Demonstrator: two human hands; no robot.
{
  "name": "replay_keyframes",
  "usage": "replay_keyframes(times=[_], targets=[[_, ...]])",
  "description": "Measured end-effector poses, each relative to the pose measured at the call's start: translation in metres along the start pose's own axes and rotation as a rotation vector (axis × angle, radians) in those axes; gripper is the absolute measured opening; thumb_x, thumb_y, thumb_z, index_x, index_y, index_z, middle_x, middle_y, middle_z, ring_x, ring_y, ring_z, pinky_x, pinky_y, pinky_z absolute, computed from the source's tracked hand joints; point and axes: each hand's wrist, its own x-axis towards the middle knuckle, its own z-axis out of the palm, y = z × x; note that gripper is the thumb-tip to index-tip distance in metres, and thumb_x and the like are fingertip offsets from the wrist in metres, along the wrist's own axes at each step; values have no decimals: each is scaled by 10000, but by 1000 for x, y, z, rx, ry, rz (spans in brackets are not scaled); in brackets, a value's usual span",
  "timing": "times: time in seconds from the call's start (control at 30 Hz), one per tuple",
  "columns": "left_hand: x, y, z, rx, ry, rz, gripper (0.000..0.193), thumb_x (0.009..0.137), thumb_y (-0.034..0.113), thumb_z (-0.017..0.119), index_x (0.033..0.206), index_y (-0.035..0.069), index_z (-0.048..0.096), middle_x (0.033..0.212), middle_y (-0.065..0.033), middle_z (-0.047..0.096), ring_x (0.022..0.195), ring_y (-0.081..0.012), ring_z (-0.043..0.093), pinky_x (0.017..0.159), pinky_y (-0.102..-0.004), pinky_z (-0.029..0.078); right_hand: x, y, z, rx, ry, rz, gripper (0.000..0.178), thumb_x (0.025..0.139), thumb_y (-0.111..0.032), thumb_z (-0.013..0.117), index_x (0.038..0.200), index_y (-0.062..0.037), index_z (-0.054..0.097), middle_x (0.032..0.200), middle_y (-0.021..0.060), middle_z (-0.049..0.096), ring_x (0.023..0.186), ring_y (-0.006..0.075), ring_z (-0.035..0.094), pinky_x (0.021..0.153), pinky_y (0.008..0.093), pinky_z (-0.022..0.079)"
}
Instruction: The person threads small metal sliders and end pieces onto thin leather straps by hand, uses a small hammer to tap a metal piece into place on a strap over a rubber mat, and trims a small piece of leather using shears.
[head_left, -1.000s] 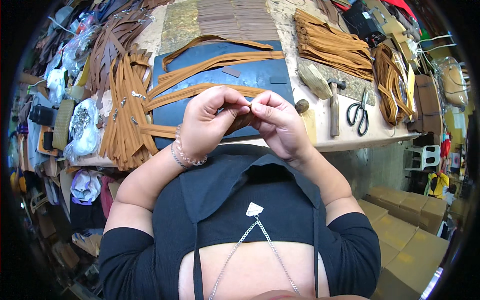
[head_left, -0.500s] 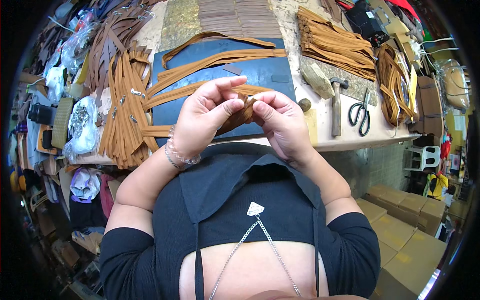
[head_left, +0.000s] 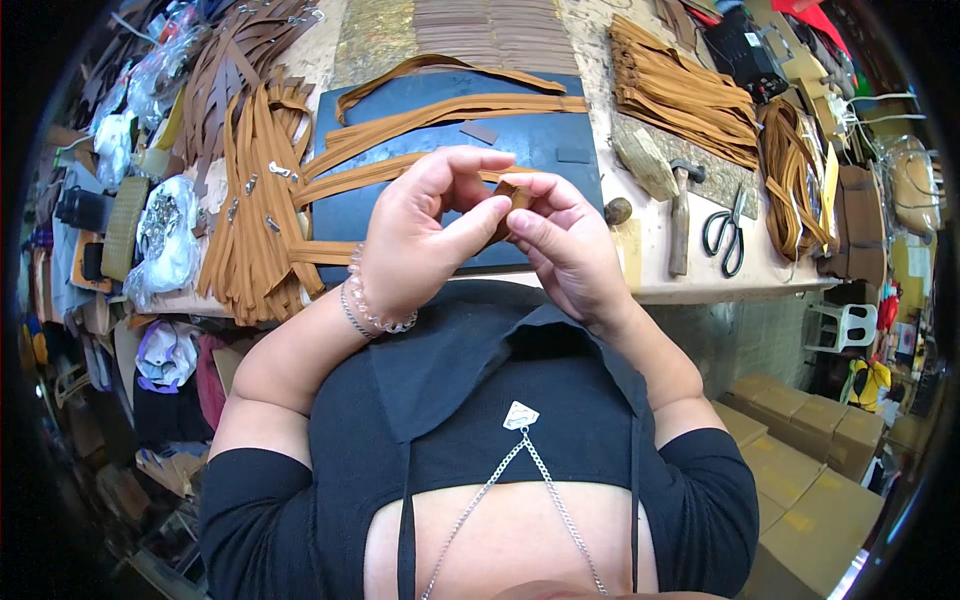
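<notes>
My left hand and my right hand meet over the near part of a dark blue board. Between their thumbs and fingers they pinch the end of a brown zipper strip; most of it is hidden behind the hands. More brown zippers lie lengthwise on the board behind them. A small dark flat piece rests among these, with a second flat piece at the board's right edge.
At left, a heap of brown zippers with loose metal sliders drapes over the table edge, beside a plastic bag of metal parts. To the right are a hammer, scissors, a stone-like block and zipper bundles.
Both hands have shifted slightly right and drawn closer together. The strip's end is now tilted up between the fingertips, and less of its length shows below them.
</notes>
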Motion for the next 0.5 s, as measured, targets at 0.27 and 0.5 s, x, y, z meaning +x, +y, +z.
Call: replay_keyframes(times=[0.27,0.5], targets=[[5,-10,-53,376,169,385,395,747,-214,376,924,6,651,863,-59,625,761,-116,568,693,-232,453,-3,-10,-13,31,-14,-92,125,988,-69,601,1089,-74,527,1029,143,691,1041,272,682,967,417,517],[-3,-2,-272,885,721,38,386,1002,343,591,919,-10,723,771,-12,638,683,-81,513,681,-234,432,-10,-21,-30,-246,178,-87,451,960,-60,627,1358,-57,415,988,101,638,850,174,626,737,318,548]])
